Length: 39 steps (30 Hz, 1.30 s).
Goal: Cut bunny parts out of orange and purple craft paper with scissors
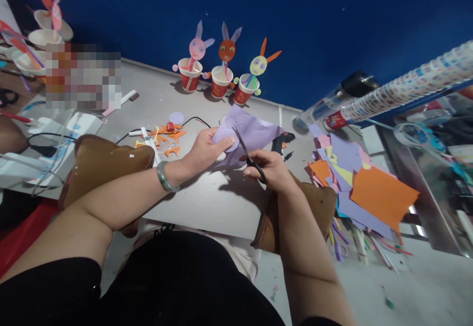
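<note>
"What is being held, starting from the left?"

"The left grip pinches the purple sheet, raised over the tabletop at mid-frame. Probably that steadies the drawn circles for the blades and leaves room underneath."

"And the right grip?"

"Clenched around the handles of the scissors. They point up and left across the sheet, likely to follow a curved line. Whether they bite into the paper, I can't tell."

"What lies around, and what's in the way?"

"Left of frame, a white power strip, then a brown cushion. Nearer the middle, orange scraps and a loose purple disc. A black cord runs behind the left grip and might snag the paper."

"Further right?"

"Three red cups bearing paper rabbits stand upper middle, perhaps set back from the elbows. A black tool, partly hidden, lies just beyond the right grip and could crowd it. Then come a second brown cushion, a heap of coloured paper, and a long stack of paper cups slanting in, upper right."
</note>
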### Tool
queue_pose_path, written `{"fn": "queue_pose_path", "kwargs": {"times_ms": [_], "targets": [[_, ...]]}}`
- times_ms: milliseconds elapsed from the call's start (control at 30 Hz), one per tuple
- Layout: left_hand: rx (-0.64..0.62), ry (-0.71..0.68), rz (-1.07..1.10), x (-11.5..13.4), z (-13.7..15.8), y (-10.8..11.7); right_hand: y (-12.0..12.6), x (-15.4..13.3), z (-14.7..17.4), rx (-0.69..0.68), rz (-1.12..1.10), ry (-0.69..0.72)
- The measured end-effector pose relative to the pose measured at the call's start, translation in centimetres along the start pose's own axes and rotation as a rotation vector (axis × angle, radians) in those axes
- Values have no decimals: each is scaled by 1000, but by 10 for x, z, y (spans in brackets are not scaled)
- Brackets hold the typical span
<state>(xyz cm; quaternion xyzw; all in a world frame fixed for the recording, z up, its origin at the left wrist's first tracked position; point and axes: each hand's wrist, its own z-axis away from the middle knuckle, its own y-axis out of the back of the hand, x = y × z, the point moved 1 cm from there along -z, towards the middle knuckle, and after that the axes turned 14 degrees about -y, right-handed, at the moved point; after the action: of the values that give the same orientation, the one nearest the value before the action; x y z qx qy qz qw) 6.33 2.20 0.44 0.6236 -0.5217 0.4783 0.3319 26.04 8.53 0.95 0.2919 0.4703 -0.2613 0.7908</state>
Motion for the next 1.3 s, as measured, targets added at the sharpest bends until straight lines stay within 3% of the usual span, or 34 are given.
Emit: {"fn": "queue_pose_path", "kwargs": {"times_ms": [533, 1300], "targets": [[-112, 29, 1, -2, 3, 0, 0, 0, 1, -34, -10, -29], [-86, 20, -14, 4, 0, 0, 3, 1, 0, -21, -26, -26]]}}
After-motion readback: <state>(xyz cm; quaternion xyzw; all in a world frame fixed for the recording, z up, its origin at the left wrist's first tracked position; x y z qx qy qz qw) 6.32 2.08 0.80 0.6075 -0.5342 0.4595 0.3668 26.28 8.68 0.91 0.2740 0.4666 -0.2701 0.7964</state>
